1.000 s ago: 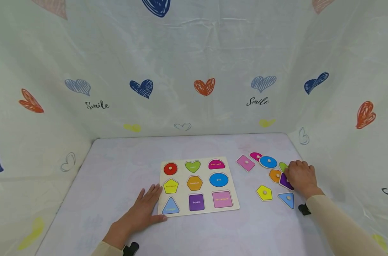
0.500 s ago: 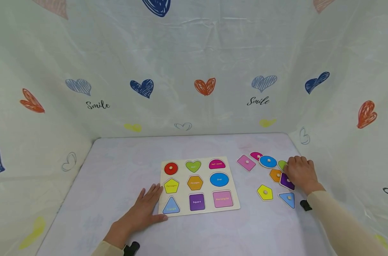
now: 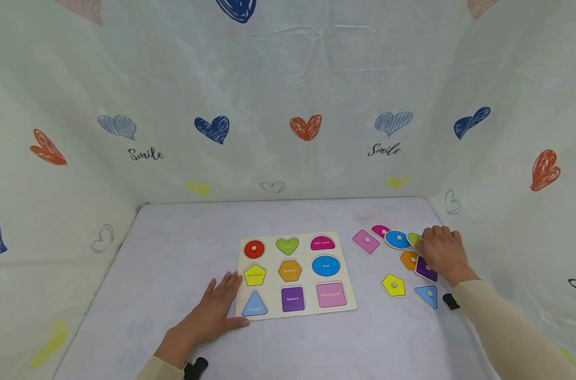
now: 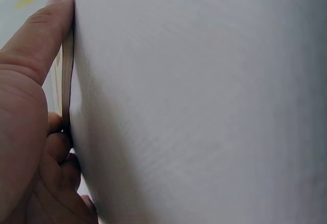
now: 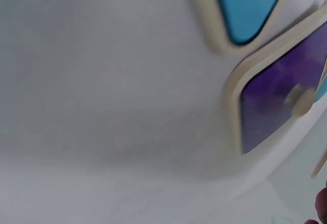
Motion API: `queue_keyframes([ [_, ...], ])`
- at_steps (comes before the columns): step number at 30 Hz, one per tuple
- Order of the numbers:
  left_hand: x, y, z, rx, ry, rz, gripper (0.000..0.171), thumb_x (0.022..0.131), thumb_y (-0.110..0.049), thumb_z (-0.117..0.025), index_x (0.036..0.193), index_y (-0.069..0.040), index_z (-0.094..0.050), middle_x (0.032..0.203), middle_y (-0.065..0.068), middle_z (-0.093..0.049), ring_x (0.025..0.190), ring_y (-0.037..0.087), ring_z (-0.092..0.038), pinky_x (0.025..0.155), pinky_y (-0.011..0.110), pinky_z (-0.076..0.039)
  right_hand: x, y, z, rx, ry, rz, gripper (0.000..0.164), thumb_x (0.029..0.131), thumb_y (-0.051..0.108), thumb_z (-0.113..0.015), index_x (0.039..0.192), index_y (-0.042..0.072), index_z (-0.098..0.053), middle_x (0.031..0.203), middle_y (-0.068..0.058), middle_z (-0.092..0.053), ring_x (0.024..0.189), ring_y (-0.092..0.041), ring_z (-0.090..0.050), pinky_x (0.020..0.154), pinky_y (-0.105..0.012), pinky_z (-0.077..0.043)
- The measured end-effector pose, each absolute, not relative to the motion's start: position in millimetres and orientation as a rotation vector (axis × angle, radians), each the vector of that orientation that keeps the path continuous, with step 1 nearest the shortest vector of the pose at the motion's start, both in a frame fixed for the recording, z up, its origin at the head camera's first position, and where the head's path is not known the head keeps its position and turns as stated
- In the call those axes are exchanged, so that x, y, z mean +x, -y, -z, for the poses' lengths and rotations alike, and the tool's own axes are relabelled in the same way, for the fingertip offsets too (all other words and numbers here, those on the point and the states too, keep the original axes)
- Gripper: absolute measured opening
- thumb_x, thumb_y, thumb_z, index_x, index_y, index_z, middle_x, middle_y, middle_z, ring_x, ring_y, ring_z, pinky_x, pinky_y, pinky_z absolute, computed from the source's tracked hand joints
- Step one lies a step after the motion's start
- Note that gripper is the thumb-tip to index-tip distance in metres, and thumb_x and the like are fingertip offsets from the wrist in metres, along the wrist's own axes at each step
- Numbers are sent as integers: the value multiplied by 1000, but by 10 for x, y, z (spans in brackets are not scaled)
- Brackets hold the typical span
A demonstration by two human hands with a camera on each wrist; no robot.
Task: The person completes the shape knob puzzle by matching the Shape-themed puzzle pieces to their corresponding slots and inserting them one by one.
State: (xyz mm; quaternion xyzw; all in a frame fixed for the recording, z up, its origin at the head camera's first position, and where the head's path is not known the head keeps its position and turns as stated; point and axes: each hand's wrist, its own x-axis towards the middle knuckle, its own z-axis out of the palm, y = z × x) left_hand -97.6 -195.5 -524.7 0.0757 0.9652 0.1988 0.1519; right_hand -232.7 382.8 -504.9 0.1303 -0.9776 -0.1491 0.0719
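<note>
A cream shape puzzle board (image 3: 311, 316) lies on the table, printed with several coloured, named shapes; the red circle piece (image 3: 254, 249), with its knob, sits in the top left place. My left hand (image 3: 211, 311) rests with straight fingers along the board's left edge, the thumb (image 4: 43, 35) touching its near corner. At the far right my right hand (image 3: 443, 255) pinches the green heart piece (image 3: 413, 239), partly hidden by the fingers. Just below that hand lies the purple square piece (image 3: 426, 269), whose knob shows in the right wrist view.
Loose around the right hand are the blue oval (image 3: 397, 240), magenta half round (image 3: 380, 231), pink rectangle (image 3: 365, 241), orange hexagon (image 3: 408, 259), yellow pentagon (image 3: 394, 285) and blue triangle (image 3: 426, 296). A heart-printed sheet (image 3: 268, 79) hangs behind the table and at its sides.
My right hand has moved slightly away from me and to the left, and the green heart has shifted with it. The left hand and the board have stayed put.
</note>
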Motion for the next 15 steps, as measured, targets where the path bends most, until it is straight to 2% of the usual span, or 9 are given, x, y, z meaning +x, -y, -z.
queue_keyframes([
  [8, -977, 1956, 5247, 218, -2772, -565, 118, 77, -57, -88, 170, -20, -24, 177, 2, -23, 166, 29, -10, 133, 56, 0, -2411, -3578, 5044, 510, 2868, 448, 38, 82, 10, -87, 103, -6, -60, 88, -17, -57, 85, -37, -52, 75, -50, -52],
  [15, -964, 1955, 5237, 214, -2769, -584, 118, 76, -56, -89, 169, -20, -26, 176, 2, -24, 166, 29, -11, 133, 56, 0, -2470, -3295, 5073, 535, 2820, 283, 29, 93, 15, -76, 102, -6, -59, 87, -16, -57, 84, -36, -51, 75, -48, -48],
])
